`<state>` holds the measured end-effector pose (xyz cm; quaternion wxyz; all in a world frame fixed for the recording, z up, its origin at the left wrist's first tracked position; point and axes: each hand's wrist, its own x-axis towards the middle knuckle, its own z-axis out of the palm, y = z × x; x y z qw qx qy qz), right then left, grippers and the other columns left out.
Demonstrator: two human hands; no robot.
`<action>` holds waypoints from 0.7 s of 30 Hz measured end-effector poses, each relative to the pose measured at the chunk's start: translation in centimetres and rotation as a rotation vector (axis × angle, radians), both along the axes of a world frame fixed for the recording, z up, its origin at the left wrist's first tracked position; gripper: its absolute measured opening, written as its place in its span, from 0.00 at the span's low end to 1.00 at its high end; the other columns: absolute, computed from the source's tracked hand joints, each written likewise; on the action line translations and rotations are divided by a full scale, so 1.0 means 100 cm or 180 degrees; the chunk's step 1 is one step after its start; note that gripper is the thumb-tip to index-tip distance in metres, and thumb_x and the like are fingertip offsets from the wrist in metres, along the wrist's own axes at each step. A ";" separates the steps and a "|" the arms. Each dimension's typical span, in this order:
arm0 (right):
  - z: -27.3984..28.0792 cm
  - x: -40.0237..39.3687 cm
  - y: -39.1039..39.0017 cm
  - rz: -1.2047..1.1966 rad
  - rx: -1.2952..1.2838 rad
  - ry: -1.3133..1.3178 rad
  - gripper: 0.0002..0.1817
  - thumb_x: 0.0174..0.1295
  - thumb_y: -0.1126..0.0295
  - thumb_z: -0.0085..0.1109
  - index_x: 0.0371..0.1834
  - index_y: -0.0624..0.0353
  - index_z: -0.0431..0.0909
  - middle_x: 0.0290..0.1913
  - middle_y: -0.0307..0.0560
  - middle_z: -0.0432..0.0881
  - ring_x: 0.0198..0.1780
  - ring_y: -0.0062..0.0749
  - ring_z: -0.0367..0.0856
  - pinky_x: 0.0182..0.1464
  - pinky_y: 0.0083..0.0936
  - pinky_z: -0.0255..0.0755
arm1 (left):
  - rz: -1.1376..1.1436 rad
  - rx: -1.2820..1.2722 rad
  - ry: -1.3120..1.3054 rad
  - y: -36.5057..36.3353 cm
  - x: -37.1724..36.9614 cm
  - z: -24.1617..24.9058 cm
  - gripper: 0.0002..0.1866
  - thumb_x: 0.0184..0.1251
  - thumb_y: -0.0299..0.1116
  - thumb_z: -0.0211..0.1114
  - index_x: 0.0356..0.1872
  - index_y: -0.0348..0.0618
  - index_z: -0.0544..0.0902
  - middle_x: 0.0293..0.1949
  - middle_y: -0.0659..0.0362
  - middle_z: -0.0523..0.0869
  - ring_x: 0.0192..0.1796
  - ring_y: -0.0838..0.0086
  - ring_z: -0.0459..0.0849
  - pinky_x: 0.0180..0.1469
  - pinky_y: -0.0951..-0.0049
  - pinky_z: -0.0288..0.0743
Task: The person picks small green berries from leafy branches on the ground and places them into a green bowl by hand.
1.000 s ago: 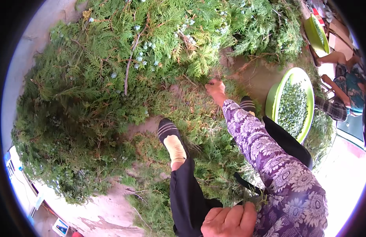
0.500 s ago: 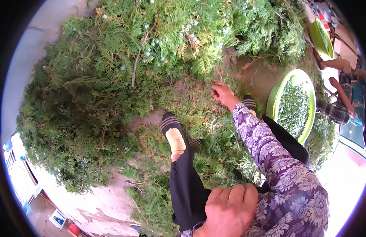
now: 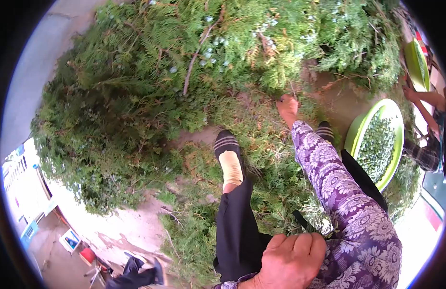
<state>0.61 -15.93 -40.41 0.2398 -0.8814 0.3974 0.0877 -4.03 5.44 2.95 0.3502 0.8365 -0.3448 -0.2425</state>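
Note:
My right hand (image 3: pixel 287 107), at the end of a purple floral sleeve, reaches out over the litter of green sprigs between my shoes. Its fingers are curled together, and anything in them is too small to make out. Close to my lap is my left hand (image 3: pixel 294 260), closed in a fist with its back up; its inside is hidden. Leafy sprigs (image 3: pixel 324 219) show just beyond its knuckles. A large heap of cut evergreen branches (image 3: pixel 112 106) with pale blue-green berries lies in front of me.
On the right stands a lime-green basin (image 3: pixel 352 139) holding green berries (image 3: pixel 377 149). Another green basin (image 3: pixel 417 65) is farther off, beside a co-worker's arms (image 3: pixel 427 103). A person's dark-clad legs (image 3: pixel 136 277) and a red object (image 3: pixel 87 256) appear at lower left.
The view has shifted, moving the scene mostly rightward. My right hand has moved slightly away from my right shoe, and its fingers look more curled. Dark-clad legs now show more fully at lower left.

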 end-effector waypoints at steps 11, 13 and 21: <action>0.146 -0.027 0.035 -0.1464 0.3129 -0.0463 0.10 0.54 0.76 0.52 0.40 0.62 0.71 0.27 0.43 0.76 0.23 0.21 0.73 0.20 0.16 0.67 | -0.0036 0.0523 -0.0496 0.003 -0.017 -0.020 0.04 0.42 0.26 0.56 0.18 0.43 0.70 0.19 0.57 0.72 0.19 0.65 0.73 0.22 0.66 0.65; 0.162 -0.051 0.036 -0.1680 0.3814 -0.0922 0.09 0.54 0.77 0.53 0.39 0.62 0.71 0.26 0.43 0.75 0.22 0.22 0.72 0.21 0.16 0.67 | 0.0028 0.0830 -0.0682 0.005 -0.018 -0.027 0.04 0.45 0.27 0.58 0.20 0.42 0.71 0.21 0.55 0.75 0.20 0.63 0.76 0.25 0.65 0.68; 0.338 -0.131 0.058 -0.0938 0.4871 -0.1749 0.11 0.51 0.74 0.58 0.38 0.62 0.72 0.23 0.41 0.75 0.25 0.23 0.74 0.26 0.17 0.68 | 0.0724 -0.0221 -0.0517 0.016 -0.040 -0.052 0.29 0.49 0.34 0.66 0.54 0.35 0.69 0.50 0.46 0.75 0.43 0.60 0.79 0.40 0.69 0.74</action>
